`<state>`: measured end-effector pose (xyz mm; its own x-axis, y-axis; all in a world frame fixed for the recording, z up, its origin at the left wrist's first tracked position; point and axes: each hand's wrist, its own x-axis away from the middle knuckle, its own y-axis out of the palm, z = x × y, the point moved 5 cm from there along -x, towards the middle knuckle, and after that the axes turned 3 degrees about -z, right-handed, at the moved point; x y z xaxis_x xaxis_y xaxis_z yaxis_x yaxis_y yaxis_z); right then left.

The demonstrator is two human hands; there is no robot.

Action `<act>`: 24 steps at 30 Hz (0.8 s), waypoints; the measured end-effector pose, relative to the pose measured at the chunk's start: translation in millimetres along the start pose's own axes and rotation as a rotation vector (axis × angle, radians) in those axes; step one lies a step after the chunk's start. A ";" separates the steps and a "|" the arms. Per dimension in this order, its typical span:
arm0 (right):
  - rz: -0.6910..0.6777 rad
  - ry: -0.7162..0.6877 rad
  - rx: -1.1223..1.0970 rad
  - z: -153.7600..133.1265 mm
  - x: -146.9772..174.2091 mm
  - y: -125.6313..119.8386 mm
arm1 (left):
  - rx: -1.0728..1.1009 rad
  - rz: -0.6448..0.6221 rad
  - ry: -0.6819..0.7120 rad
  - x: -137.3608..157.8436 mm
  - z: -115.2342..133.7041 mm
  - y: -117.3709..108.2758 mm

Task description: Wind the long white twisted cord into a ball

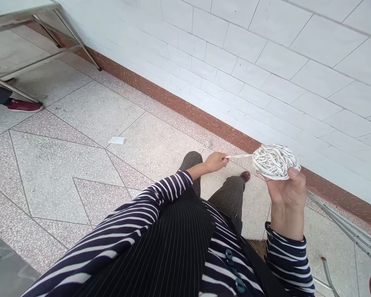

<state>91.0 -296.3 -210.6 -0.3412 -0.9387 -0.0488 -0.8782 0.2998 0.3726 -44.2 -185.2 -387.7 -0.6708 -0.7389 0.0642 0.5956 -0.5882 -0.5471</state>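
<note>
My right hand (286, 189) is raised in front of the wall and grips a ball of white cord (274, 161) flecked with dark marks. Its thumb presses on the near side, while the other fingers are mostly hidden behind the ball. To the left, my left hand (216, 161) is closed in a pinch on a cord strand (239, 156). That strand runs taut between the hand and the ball's left side. On the floor beyond my left hand lies a small loose tangle of pale thread (207, 144).
A white tiled wall (266, 78) with a reddish-brown base strip (173, 101) runs across the front. A metal-legged table (77, 39) stands at upper left, near another person's red shoe (25, 106). White paper (116, 140) lies on the floor. Metal tubing (343, 218) is at right.
</note>
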 end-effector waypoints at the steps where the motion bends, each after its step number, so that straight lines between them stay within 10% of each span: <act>1: -0.013 -0.028 0.009 -2.5 0.0 0.3 | -0.026 -0.014 0.004 2.2 -4.7 -0.2; 14: 0.329 -0.188 0.618 75.0 -56.5 -62.4 | -0.600 -0.169 0.405 75.0 34.6 7.2; 24: 0.109 0.237 0.433 179.8 -4.8 -67.3 | -0.463 0.001 0.475 39.6 64.5 -39.4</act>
<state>91.5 -281.4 -402.1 -0.3977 -0.8957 0.1991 -0.9171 0.3945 -0.0569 -65.7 -212.4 -309.7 -0.8556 -0.4512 -0.2536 0.4158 -0.3076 -0.8558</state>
